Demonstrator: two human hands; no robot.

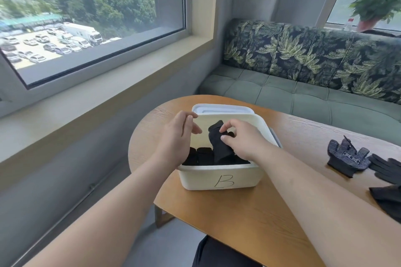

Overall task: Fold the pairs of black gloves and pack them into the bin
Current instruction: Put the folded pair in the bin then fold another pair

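A white bin (221, 176) marked "B" stands on the wooden table (238, 219). Folded black gloves (198, 156) lie packed along its bottom. My right hand (240, 141) pinches a folded black glove bundle (219, 143) that stands upright inside the bin. My left hand (178, 136) hovers over the bin's left side, fingers relaxed and holding nothing. Loose black gloves (347, 158) lie flat on the table at the right, and more gloves (388, 199) reach the frame's right edge.
The bin's white lid (223, 109) lies behind the bin. A green sofa (303, 93) with a leaf-print back runs behind the table. A window and wide sill are on the left. A potted plant (375, 4) stands on the far sill.
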